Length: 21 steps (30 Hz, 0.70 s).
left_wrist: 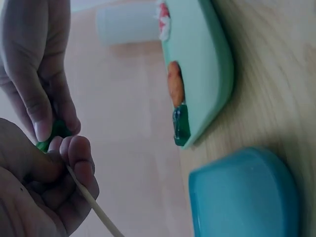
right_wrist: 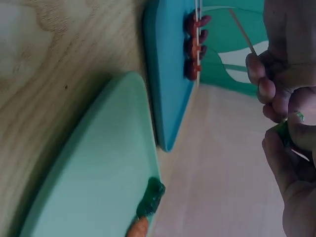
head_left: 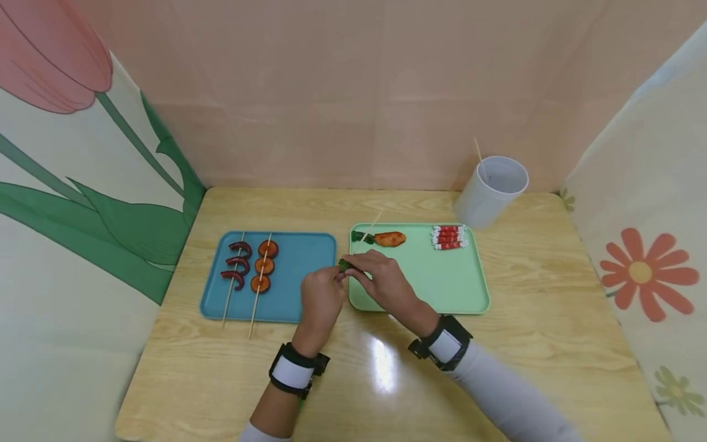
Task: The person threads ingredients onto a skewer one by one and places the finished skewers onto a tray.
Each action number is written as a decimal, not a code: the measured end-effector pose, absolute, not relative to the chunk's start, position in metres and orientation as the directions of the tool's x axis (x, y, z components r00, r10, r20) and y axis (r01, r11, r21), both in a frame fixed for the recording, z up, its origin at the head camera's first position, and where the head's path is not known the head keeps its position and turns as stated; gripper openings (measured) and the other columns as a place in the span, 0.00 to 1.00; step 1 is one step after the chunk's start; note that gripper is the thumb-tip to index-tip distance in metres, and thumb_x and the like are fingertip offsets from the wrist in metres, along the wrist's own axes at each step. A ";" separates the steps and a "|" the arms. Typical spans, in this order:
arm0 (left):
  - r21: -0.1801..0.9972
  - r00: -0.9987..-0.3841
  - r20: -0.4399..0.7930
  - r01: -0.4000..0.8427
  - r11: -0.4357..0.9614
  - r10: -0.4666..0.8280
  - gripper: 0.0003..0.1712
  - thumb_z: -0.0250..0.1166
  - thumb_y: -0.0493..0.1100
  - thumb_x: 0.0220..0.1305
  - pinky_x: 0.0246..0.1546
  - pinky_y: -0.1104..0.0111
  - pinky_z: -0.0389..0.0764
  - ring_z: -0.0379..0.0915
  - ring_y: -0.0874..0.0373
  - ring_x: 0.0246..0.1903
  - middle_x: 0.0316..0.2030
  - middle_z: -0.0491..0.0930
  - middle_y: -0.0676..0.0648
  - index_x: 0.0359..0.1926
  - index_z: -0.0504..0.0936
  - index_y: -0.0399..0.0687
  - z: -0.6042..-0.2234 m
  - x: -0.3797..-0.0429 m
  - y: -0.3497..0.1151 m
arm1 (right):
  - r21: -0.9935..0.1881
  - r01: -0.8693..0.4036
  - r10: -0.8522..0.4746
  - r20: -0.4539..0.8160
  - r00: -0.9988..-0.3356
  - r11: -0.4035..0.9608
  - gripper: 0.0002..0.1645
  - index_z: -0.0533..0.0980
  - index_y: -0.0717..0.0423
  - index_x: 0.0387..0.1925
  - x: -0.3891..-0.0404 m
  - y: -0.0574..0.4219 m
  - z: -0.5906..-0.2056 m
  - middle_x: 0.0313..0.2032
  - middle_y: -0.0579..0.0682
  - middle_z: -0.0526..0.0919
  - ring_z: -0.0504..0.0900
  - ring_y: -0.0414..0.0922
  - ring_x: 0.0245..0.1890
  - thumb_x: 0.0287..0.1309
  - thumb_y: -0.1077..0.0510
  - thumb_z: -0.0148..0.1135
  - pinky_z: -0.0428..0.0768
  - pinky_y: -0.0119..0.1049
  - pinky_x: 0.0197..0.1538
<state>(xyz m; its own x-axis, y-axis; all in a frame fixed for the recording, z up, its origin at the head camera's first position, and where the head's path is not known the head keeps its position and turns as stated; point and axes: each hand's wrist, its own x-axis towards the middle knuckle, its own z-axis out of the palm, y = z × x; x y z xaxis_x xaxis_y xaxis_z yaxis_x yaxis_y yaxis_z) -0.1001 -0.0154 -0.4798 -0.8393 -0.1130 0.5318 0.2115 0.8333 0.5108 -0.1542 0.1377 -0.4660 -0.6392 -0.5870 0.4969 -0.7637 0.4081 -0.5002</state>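
Over the gap between the two trays, my hands meet. My left hand (head_left: 322,298) grips a thin wooden skewer (left_wrist: 98,209), whose long end sticks out past the curled fingers in the left wrist view. My right hand (head_left: 389,285) pinches a small dark green food piece (head_left: 345,264) between thumb and fingers, right at the left fingertips. The fingers hide where skewer and green piece come together. Beneath the right hand, a light green tray (head_left: 442,294) bears another green piece (head_left: 358,236), an orange-brown wing-shaped piece (head_left: 390,239) and several red-and-white sticks (head_left: 448,237).
To the left, a blue tray (head_left: 304,245) bears two loaded skewers: one with three curled dark red pieces (head_left: 239,263), one with three round orange-brown slices (head_left: 264,266). At the back right stands a white cup (head_left: 486,196) with a wooden stick (head_left: 479,152) leaning in it.
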 end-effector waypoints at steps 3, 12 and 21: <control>0.520 -0.845 0.522 0.204 0.829 -0.120 0.05 0.74 0.27 0.53 0.22 0.60 0.83 0.84 0.51 0.20 0.21 0.86 0.44 0.26 0.90 0.39 -0.481 -0.100 -0.019 | -0.515 -0.747 -0.562 0.499 -0.660 0.420 0.21 0.83 0.58 0.58 -0.149 0.131 -0.472 0.48 0.52 0.90 0.87 0.45 0.42 0.62 0.63 0.69 0.84 0.36 0.36; 0.539 -0.866 0.476 0.148 0.829 -0.155 0.03 0.74 0.30 0.55 0.27 0.55 0.85 0.87 0.49 0.25 0.25 0.89 0.44 0.30 0.92 0.41 -0.486 -0.096 -0.030 | -0.589 -0.717 -0.577 0.458 -0.677 0.373 0.23 0.82 0.53 0.60 -0.158 0.134 -0.479 0.51 0.51 0.90 0.88 0.45 0.46 0.63 0.64 0.68 0.86 0.36 0.42; 0.558 -0.866 0.455 0.094 0.825 -0.209 0.04 0.73 0.30 0.55 0.27 0.55 0.85 0.87 0.49 0.25 0.26 0.89 0.44 0.30 0.92 0.41 -0.493 -0.088 -0.036 | -0.602 -0.499 -0.330 0.375 -0.866 0.624 0.11 0.86 0.58 0.47 -0.219 0.166 -0.513 0.44 0.55 0.89 0.88 0.49 0.41 0.65 0.65 0.65 0.87 0.44 0.42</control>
<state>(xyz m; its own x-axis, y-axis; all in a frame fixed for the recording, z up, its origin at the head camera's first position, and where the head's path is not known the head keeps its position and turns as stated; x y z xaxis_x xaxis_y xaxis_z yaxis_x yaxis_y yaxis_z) -0.0883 -0.0356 -0.4928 -0.8656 -0.2091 0.4549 0.0940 0.8246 0.5579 -0.2190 0.1656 -0.5127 -0.8662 -0.3302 0.3751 -0.4985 0.6236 -0.6021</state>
